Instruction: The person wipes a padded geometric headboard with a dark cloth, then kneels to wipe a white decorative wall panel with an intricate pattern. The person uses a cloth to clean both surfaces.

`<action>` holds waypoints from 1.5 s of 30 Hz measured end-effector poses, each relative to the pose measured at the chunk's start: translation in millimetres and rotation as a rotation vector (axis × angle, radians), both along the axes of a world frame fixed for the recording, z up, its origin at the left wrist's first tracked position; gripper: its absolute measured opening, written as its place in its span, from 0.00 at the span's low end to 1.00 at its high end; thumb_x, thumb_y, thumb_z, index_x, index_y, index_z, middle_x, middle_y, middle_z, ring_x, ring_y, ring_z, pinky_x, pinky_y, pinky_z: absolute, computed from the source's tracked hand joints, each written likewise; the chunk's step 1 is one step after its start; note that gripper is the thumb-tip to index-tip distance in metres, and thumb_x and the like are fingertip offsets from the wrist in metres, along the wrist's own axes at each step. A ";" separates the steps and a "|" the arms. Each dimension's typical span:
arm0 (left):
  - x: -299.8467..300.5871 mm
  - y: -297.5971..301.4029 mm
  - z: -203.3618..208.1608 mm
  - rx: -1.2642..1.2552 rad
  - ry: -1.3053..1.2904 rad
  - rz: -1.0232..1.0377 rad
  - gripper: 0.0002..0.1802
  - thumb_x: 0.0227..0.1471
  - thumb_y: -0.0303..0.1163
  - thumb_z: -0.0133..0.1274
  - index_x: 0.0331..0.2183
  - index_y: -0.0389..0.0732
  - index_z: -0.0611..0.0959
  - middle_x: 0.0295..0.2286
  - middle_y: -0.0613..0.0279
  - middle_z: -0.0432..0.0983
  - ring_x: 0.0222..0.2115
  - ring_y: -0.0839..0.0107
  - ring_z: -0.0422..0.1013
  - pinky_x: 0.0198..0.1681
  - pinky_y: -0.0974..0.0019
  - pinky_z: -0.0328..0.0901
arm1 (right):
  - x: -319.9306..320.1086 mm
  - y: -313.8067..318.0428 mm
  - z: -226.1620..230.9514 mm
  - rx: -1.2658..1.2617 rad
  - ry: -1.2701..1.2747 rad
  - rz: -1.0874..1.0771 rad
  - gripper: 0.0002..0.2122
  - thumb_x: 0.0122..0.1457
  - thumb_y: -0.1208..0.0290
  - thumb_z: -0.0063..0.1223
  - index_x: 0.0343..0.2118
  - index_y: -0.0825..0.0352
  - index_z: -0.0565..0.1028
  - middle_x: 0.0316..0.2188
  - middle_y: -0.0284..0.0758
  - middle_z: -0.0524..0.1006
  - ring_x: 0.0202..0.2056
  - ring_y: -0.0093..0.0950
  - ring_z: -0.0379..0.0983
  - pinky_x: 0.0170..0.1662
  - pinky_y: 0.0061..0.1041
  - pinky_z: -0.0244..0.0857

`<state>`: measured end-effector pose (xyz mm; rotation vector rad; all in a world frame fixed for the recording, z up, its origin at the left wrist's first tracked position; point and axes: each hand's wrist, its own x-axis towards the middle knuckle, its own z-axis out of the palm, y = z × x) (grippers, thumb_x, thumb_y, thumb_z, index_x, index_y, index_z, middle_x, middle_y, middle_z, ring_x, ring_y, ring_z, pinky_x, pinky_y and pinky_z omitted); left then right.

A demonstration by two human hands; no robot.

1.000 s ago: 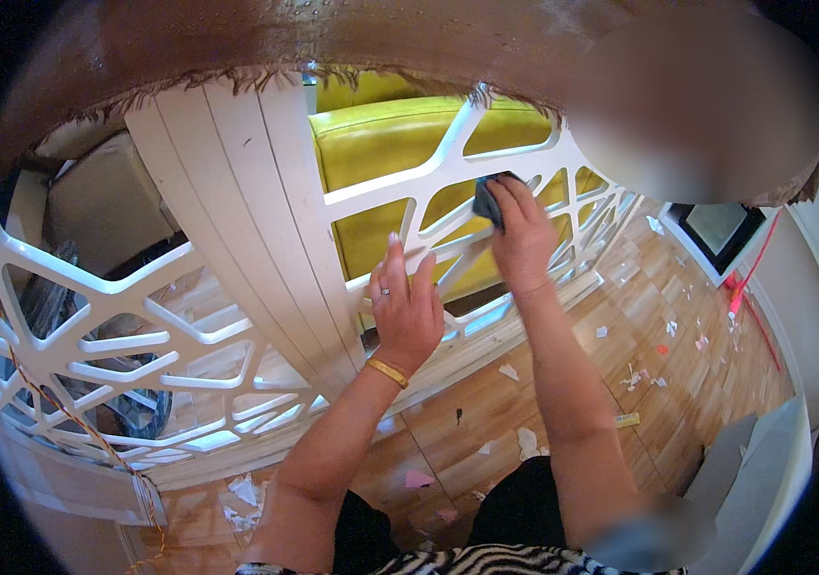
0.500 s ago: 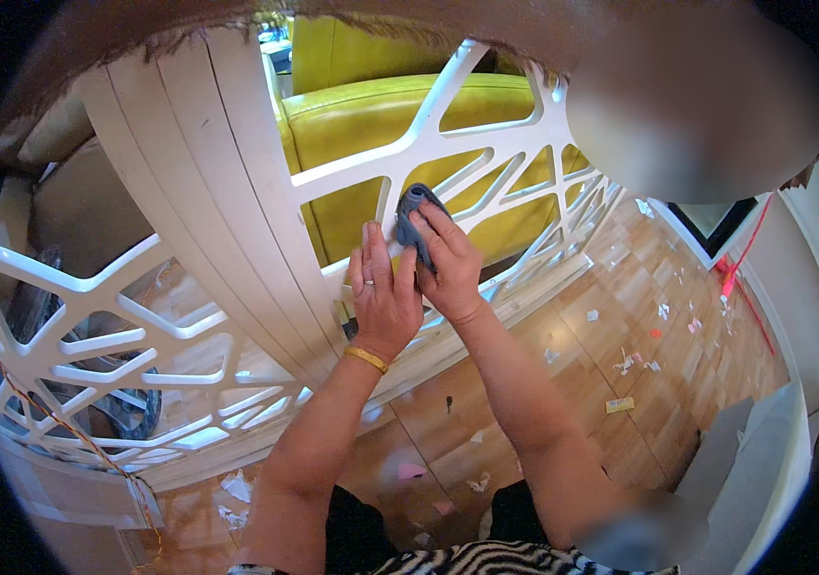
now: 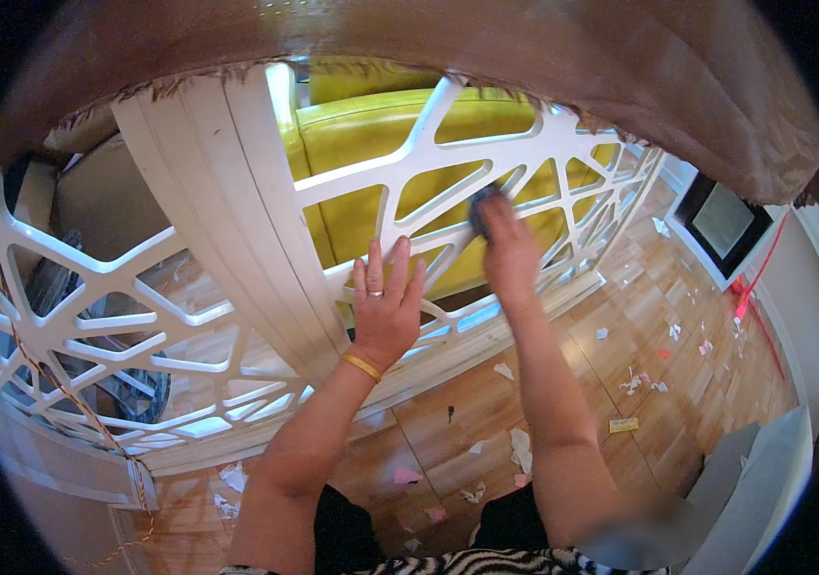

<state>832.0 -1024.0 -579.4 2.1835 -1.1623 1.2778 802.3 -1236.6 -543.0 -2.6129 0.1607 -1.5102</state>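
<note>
A white openwork lattice panel (image 3: 357, 179) with angular cut-outs stands in front of me, to the right of a pale wooden post (image 3: 227, 192). My left hand (image 3: 387, 299) lies against the lattice with its fingers spread, holding nothing; a ring and a yellow bracelet are on it. Farther right, my right hand (image 3: 511, 251) presses a dark grey cloth (image 3: 484, 209) against the slanting bars. Motion smears this hand somewhat, and its fingertips are partly hidden behind the cloth.
Behind the lattice is a yellow-green padded seat (image 3: 362, 125). Brown fringed fabric (image 3: 544, 43) hangs across the top. Paper scraps (image 3: 521, 448) litter the wooden floor (image 3: 572, 355). A dark-framed panel (image 3: 724, 228) and a red cord (image 3: 775, 249) are at right; another lattice (image 3: 93, 259) is at left.
My right hand has moved right along the lattice with the cloth, away from my left hand. My left hand stays near its place, fingers more spread. The brown fabric covers more of the top.
</note>
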 end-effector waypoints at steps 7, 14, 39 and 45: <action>-10.0 3.7 -2.5 0.060 -0.085 -0.023 0.18 0.51 0.29 0.47 0.46 0.39 0.78 0.57 0.46 0.61 0.60 0.47 0.53 0.60 0.40 0.45 | 0.5 60.9 -19.2 0.066 -0.015 0.468 0.25 0.42 0.81 0.57 0.47 0.60 0.75 0.49 0.37 0.74 0.43 0.38 0.74 0.45 0.32 0.70; -8.5 -17.8 17.9 0.106 0.016 -0.095 0.18 0.50 0.28 0.46 0.44 0.38 0.79 0.56 0.50 0.64 0.59 0.53 0.57 0.61 0.46 0.49 | -0.3 -29.7 -23.6 0.081 -0.341 0.159 0.26 0.38 0.87 0.52 0.44 0.59 0.78 0.45 0.37 0.75 0.43 0.40 0.72 0.46 0.32 0.68; 10.9 -16.8 15.2 0.270 0.138 -0.212 0.08 0.46 0.31 0.53 0.30 0.39 0.82 0.61 0.53 0.55 0.62 0.54 0.50 0.62 0.47 0.49 | 29.1 40.2 -71.2 0.920 -0.220 0.355 0.37 0.46 0.81 0.49 0.64 0.67 0.54 0.40 0.49 0.75 0.41 0.43 0.73 0.48 0.31 0.65; 16.1 -20.6 1.9 0.240 0.099 -0.241 0.04 0.46 0.30 0.52 0.26 0.40 0.79 0.59 0.58 0.59 0.62 0.55 0.51 0.60 0.45 0.52 | 9.2 95.6 -154.7 0.654 0.049 0.302 0.19 0.45 0.79 0.54 0.44 0.65 0.73 0.39 0.46 0.73 0.43 0.47 0.69 0.44 0.38 0.66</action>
